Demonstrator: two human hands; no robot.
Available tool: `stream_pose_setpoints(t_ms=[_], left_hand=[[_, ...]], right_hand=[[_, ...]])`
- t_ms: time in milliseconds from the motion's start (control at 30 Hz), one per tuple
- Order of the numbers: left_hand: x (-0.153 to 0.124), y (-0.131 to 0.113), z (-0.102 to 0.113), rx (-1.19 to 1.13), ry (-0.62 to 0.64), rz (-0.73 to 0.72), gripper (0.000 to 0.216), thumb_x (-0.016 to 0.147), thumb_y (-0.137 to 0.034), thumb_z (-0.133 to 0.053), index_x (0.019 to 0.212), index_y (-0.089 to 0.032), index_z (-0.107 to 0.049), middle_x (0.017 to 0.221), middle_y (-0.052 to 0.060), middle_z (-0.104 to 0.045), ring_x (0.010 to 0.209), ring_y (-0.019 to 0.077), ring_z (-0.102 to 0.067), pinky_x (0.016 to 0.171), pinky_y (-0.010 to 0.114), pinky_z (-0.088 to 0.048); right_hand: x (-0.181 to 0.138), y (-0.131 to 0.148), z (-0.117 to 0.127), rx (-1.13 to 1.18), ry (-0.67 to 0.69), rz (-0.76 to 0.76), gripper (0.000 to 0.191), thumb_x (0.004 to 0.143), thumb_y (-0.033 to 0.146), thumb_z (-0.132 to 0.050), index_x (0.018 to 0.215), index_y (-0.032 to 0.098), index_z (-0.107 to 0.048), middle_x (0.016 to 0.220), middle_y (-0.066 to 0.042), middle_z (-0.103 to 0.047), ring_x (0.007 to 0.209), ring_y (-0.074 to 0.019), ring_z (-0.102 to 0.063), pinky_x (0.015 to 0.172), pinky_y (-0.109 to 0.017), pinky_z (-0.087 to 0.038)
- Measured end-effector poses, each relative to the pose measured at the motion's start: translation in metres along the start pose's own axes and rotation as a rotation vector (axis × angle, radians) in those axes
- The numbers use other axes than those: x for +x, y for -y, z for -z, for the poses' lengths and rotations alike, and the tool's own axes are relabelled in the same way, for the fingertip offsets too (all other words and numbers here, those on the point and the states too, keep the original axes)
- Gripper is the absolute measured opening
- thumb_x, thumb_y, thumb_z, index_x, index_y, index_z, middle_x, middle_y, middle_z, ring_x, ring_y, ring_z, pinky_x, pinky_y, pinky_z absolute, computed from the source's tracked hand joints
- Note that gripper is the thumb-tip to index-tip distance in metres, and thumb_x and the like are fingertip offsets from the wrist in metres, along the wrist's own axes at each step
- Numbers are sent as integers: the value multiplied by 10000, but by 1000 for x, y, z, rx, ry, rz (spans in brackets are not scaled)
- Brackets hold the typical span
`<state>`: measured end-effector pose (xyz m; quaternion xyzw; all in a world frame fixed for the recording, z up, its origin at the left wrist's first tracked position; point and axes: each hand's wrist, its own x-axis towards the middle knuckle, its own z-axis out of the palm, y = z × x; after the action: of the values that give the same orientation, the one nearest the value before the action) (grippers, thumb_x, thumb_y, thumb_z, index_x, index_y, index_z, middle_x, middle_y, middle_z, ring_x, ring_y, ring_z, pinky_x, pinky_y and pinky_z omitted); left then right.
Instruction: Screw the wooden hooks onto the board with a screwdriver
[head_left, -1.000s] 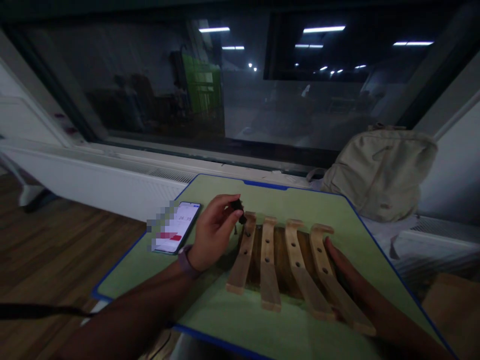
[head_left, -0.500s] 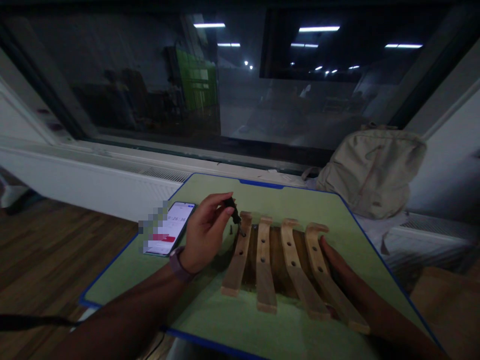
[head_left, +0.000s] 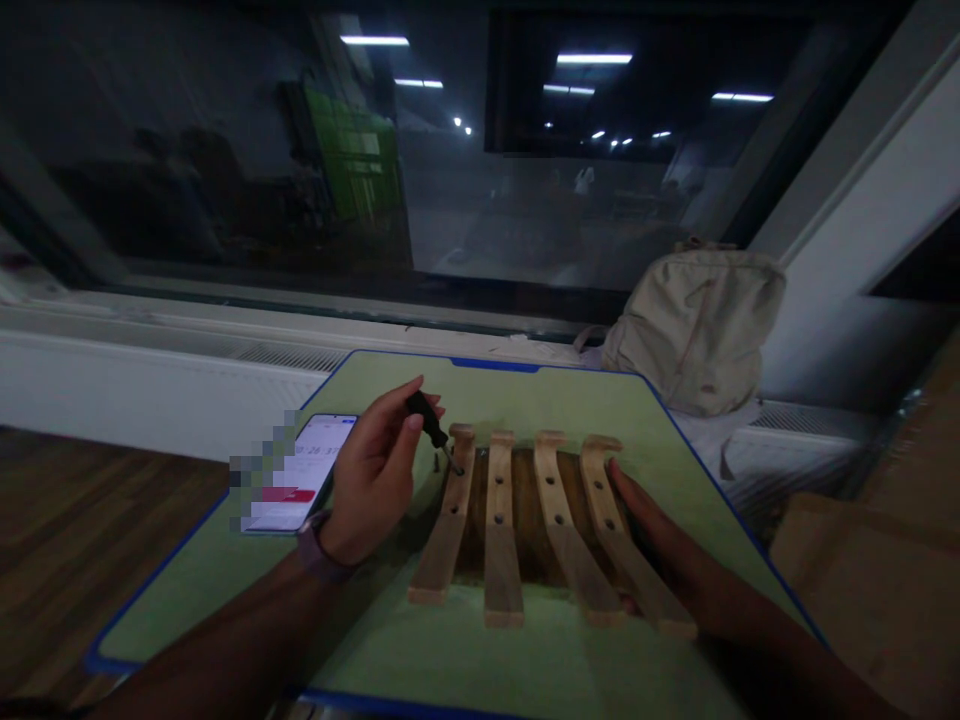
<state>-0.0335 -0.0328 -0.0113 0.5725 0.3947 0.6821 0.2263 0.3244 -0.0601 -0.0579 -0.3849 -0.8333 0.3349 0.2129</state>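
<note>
A wooden rack (head_left: 525,520) of several pale curved slats on a darker board lies on a green mat (head_left: 465,660) with a blue edge. My left hand (head_left: 375,470) pinches a small black screwdriver (head_left: 431,428), its tip down at the top of the leftmost slat (head_left: 448,520). A small dark screw (head_left: 437,464) sits just left of that slat. My right hand (head_left: 660,545) lies flat with fingers stretched out along the rightmost slat (head_left: 615,540), pressing on the rack's right side.
A phone (head_left: 296,472) with a lit screen lies on the mat left of my left hand. A beige backpack (head_left: 697,325) sits behind the mat at the right by a dark window. Wood floor is at the left.
The camera view has swung right. My left hand tilted the screwdriver so its tip now meets the top of the leftmost slat. My right hand stays on the rack.
</note>
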Motion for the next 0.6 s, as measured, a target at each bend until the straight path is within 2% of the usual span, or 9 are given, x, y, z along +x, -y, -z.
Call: stream_pose_setpoints(t_ms=[100, 200, 267, 467, 533, 600], left_hand=[[0, 2, 2, -6, 30, -20, 324, 958, -356, -649, 1263, -252, -671, 1165, 84, -696, 999, 191, -704, 907, 353, -592], [2, 3, 4, 75, 8, -94, 263, 883, -332, -744, 1136, -263, -734, 1107, 64, -657, 934, 171, -662, 815, 294, -587], [3, 2, 5, 126, -12, -89, 267, 861, -316, -768, 1123, -267, -747, 1059, 52, -663, 886, 156, -645, 784, 272, -578], [-2, 0, 3, 43, 4, 38, 408, 968, -343, -631, 1367, -261, -617, 1133, 66, -721, 1002, 186, -707, 945, 365, -587], [-2, 2, 5, 31, 24, 5, 359, 964, -338, -632, 1316, -268, -649, 1161, 66, -696, 1027, 189, -696, 948, 360, -584], [-1, 4, 7, 69, 27, -54, 292, 918, -325, -693, 1205, -271, -707, 1141, 57, -663, 992, 176, -676, 882, 308, -587]], right_hand=[[2, -1, -1, 10, -10, 35, 1239, 822, 556, -749, 1631, 292, 152, 1736, -57, 80, 1571, -404, -2, 1239, -639, -114], [2, 0, -1, 17, -14, 15, 1242, 819, 570, -745, 1638, 267, 137, 1739, -75, 53, 1578, -386, -28, 1252, -603, -126], [2, 2, 0, 11, -14, -9, 1249, 808, 564, -755, 1641, 265, 126, 1741, -81, 32, 1580, -382, -45, 1256, -590, -132], [2, -2, -2, -4, -17, 16, 1276, 802, 589, -757, 1643, 231, 134, 1738, -125, 49, 1580, -397, -38, 1249, -600, -118], [3, -3, -3, -6, -19, 25, 1277, 807, 588, -756, 1643, 223, 138, 1736, -129, 64, 1580, -397, -29, 1250, -594, -113], [4, -3, -4, -6, -21, 36, 1280, 811, 578, -760, 1641, 221, 147, 1735, -130, 79, 1582, -393, -20, 1254, -585, -106]])
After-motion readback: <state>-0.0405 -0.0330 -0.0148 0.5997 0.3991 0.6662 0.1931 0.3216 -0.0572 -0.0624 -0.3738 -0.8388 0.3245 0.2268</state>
